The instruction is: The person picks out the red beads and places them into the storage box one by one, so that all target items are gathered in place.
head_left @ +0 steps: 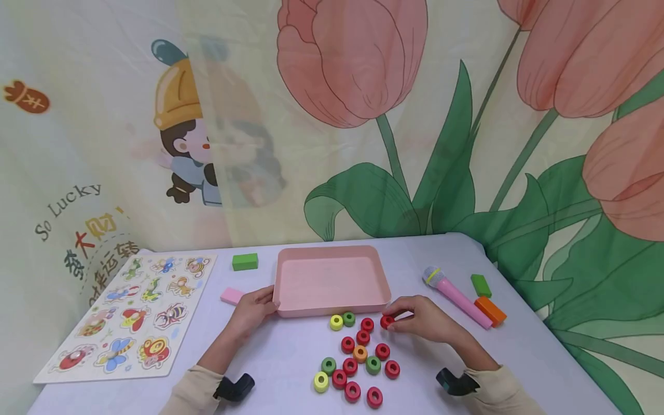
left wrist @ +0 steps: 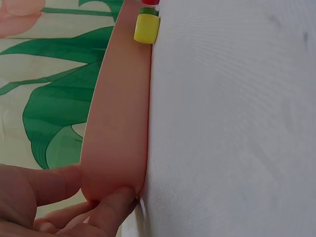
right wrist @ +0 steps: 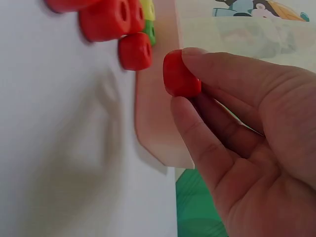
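Note:
A pink tray (head_left: 332, 311) stands at the middle back of the table. My left hand (head_left: 252, 311) grips its front left corner; in the left wrist view the thumb is at the rim and the fingers (left wrist: 116, 207) lie against the tray's lower side. My right hand (head_left: 422, 318) pinches a red bead (right wrist: 178, 74) between thumb and fingertips, raised off the table beside the tray's front right corner. Several beads lie in front of the tray: red ones (head_left: 353, 392), green ones (head_left: 373, 365), yellow ones (head_left: 321, 381) and an orange one (head_left: 360, 353).
An insect picture board (head_left: 124, 317) lies at the left. Near the tray's left side are a green block (head_left: 245, 262) and a pink block (head_left: 231, 295). At the right are a pink toy microphone (head_left: 459, 297), an orange block (head_left: 490, 312) and another green block (head_left: 480, 285). A printed curtain hangs behind.

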`<act>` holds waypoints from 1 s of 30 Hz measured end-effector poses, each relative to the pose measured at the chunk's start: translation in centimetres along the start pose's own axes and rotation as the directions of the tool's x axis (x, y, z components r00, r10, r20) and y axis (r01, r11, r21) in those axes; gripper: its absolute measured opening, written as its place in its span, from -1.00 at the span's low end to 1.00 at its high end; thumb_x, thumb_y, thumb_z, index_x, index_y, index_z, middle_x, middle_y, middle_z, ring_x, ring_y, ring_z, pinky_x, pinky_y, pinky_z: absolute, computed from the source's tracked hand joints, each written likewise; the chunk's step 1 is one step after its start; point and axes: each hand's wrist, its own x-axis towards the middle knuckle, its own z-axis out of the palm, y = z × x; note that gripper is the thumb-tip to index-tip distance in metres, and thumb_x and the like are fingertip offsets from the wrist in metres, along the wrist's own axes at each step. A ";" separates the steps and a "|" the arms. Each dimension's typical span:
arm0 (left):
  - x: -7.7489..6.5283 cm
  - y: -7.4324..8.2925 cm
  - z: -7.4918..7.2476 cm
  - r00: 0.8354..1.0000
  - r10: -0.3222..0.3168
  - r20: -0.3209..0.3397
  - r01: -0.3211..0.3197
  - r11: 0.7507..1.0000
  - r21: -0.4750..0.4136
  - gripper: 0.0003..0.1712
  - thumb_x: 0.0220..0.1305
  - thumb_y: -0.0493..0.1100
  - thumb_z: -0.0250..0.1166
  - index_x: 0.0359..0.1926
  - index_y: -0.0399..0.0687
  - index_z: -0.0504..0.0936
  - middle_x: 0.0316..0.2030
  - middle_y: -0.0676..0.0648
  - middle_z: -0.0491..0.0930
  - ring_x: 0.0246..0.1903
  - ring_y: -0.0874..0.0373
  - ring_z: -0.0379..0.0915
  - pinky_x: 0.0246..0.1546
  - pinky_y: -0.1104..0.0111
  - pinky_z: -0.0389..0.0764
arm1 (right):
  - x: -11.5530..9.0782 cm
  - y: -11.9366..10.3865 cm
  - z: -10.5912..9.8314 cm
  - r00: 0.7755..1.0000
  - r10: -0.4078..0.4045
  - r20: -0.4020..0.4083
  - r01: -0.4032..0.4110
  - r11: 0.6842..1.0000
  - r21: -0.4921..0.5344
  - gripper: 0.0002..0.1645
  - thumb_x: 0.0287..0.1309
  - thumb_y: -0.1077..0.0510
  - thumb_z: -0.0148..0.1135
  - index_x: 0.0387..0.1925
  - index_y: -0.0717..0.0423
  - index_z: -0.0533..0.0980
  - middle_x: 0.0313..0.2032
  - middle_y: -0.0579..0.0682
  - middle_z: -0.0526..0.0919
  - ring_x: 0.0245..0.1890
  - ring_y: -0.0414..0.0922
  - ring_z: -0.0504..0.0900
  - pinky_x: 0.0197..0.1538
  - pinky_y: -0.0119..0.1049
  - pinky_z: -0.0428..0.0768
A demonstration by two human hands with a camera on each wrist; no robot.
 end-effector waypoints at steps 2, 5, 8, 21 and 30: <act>-0.1 -0.1 0.0 1.000 0.000 -0.004 0.000 1.000 0.001 -0.44 0.34 -0.45 0.12 0.33 -0.55 0.26 0.26 -0.49 0.31 0.24 -0.27 0.32 0.14 0.09 0.49 | 0.6 -0.2 -0.3 1.000 -0.016 -0.009 0.016 1.000 -0.010 -0.68 0.11 0.13 0.45 -0.07 0.09 0.68 -0.21 -0.14 0.68 -0.14 -0.03 0.57 -0.07 -0.33 0.66; -0.1 -0.2 0.0 1.000 -0.011 -0.016 0.011 1.000 0.005 -0.44 0.34 -0.45 0.12 0.33 -0.54 0.27 0.26 -0.48 0.32 0.24 -0.26 0.33 0.14 0.10 0.49 | 1.5 -0.3 -0.9 1.000 -0.028 -0.010 0.028 1.000 -0.012 -0.69 0.11 0.13 0.45 -0.07 0.07 0.68 -0.20 -0.12 0.68 -0.14 -0.05 0.57 -0.12 -0.34 0.67; -0.1 0.0 0.1 1.000 -0.009 -0.016 0.009 1.000 0.023 -0.44 0.33 -0.46 0.12 0.33 -0.55 0.28 0.24 -0.49 0.33 0.22 -0.26 0.34 0.13 0.10 0.50 | 2.6 -0.6 -1.4 0.999 -0.029 -0.017 0.029 0.999 -0.013 -0.68 0.11 0.16 0.44 -0.06 0.12 0.68 -0.18 -0.07 0.68 -0.14 -0.03 0.58 -0.15 -0.32 0.69; 0.0 0.2 0.3 1.000 -0.011 -0.028 0.011 1.000 0.014 -0.45 0.29 -0.50 0.12 0.30 -0.56 0.31 0.21 -0.50 0.36 0.19 -0.27 0.38 0.10 0.11 0.55 | 9.5 -2.3 -1.9 0.999 0.040 -0.007 -0.040 0.999 -0.018 -0.69 0.11 0.24 0.42 -0.07 0.17 0.68 -0.23 -0.07 0.65 -0.22 -0.10 0.61 -0.14 -0.27 0.69; 0.0 0.4 0.4 0.999 -0.024 -0.042 0.023 1.000 -0.015 -0.46 0.30 -0.51 0.11 0.30 -0.55 0.31 0.22 -0.49 0.35 0.22 -0.26 0.34 0.16 0.08 0.48 | 13.9 -2.7 -2.1 0.997 0.075 0.016 -0.075 0.997 -0.017 -0.75 0.14 0.25 0.40 -0.11 0.14 0.69 -0.27 -0.07 0.72 -0.21 -0.10 0.64 -0.08 -0.28 0.67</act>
